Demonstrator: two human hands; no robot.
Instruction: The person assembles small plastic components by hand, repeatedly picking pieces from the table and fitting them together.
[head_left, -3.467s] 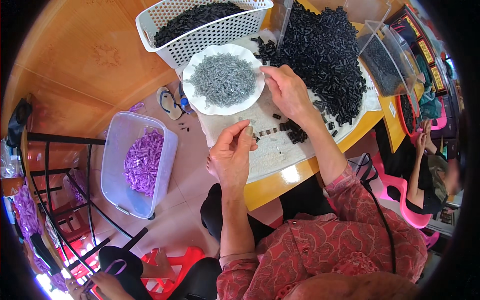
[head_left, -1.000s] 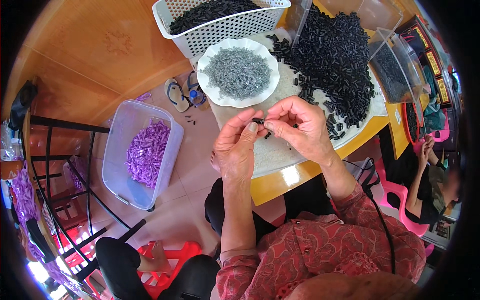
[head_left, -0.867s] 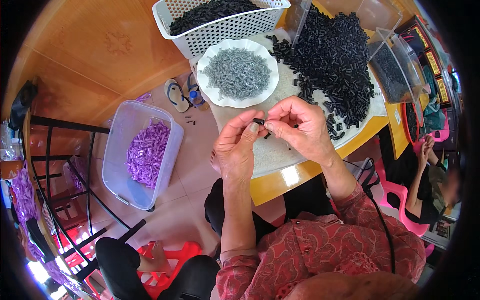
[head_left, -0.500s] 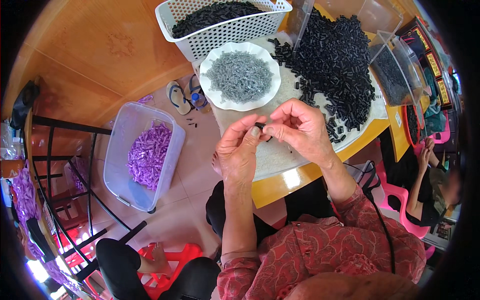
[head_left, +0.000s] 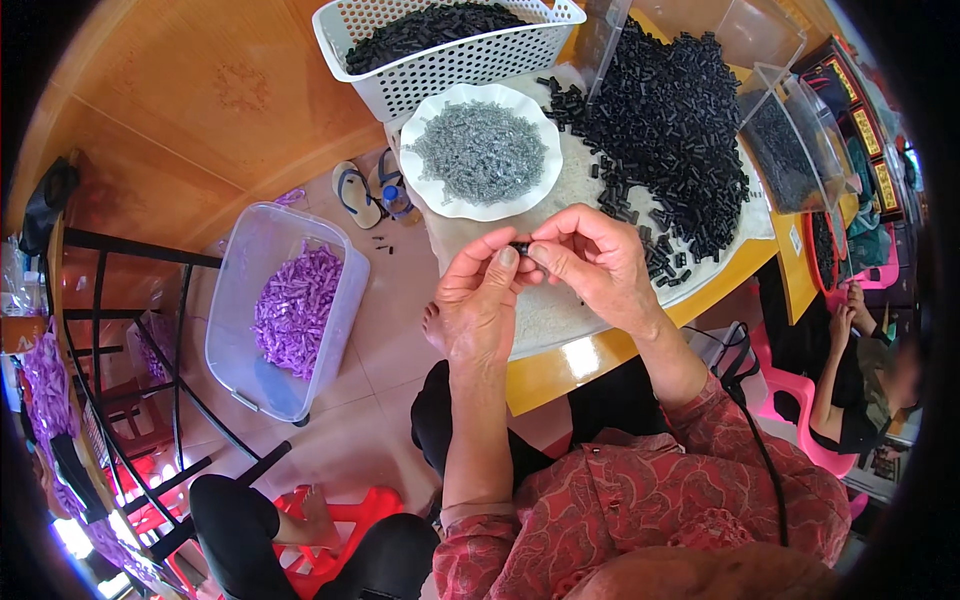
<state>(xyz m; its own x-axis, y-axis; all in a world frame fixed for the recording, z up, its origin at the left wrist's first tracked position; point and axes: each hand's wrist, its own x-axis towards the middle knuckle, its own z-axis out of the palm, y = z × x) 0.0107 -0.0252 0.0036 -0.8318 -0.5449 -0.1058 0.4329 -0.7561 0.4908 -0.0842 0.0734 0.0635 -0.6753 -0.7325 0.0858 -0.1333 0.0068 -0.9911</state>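
My left hand (head_left: 478,305) pinches a small black tube-like piece (head_left: 519,246) between thumb and forefinger. From the other side my right hand (head_left: 597,262) closes its thumb and forefinger against the end of that piece. Whatever else lies between the right fingertips is hidden. Both hands hover over the pale cloth (head_left: 545,325) at the table's near side. Just beyond them a white scalloped plate (head_left: 412,190) holds many small clear pieces (head_left: 480,150). To the right of the plate lies a large heap of black tube pieces (head_left: 670,130).
A white perforated basket (head_left: 470,75) of black pieces stands at the back. Clear plastic bins (head_left: 800,150) flank the heap. Left, on the floor, sits a translucent tub (head_left: 225,330) with purple pieces (head_left: 298,315). People sit nearby on a red stool (head_left: 370,510) and a pink chair (head_left: 815,445).
My right hand has shifted slightly left, and its fingertips have come in against the black piece. The left hand stays almost in place.
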